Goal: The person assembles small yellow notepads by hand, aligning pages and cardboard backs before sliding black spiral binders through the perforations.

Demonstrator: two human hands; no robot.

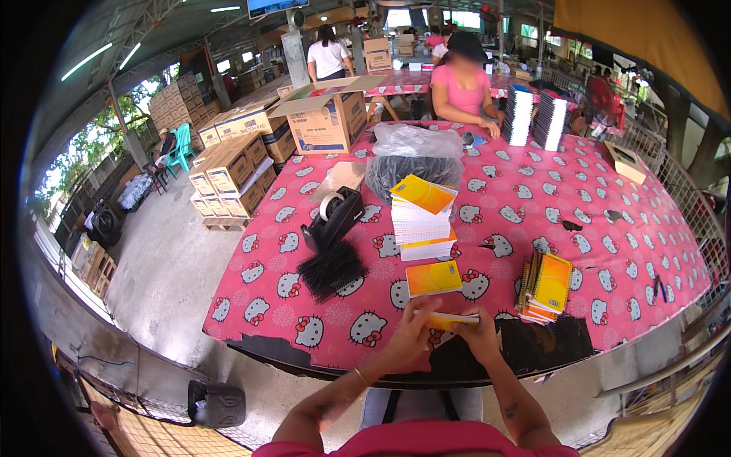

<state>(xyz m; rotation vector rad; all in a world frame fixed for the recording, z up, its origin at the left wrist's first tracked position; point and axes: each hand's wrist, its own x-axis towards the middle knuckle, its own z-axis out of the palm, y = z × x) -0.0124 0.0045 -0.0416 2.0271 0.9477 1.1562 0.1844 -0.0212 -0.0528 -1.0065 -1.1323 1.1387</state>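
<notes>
Near the table's front edge, a small yellow-covered notepad (443,321) is held between both my hands, tilted with its page edge toward me. My left hand (413,327) grips its left end and my right hand (478,333) its right end. Just beyond lies a yellow and orange notepad (433,278), flat on the pink patterned cloth. Behind that rises a leaning stack of white-paged pads (421,225) with a yellow cover on top. To the right sits a pile of spiral-bound yellow notebooks (552,282). Black binding coils (332,272) lie in a heap on the left.
A black tape dispenser (335,219) stands behind the coils. Clear plastic wrapping (415,156) covers a dark bundle. An open carton (327,126) is at the back left. Across the table a person in pink (463,91) stands beside tall notebook stacks (518,116). Pliers (659,289) lie far right.
</notes>
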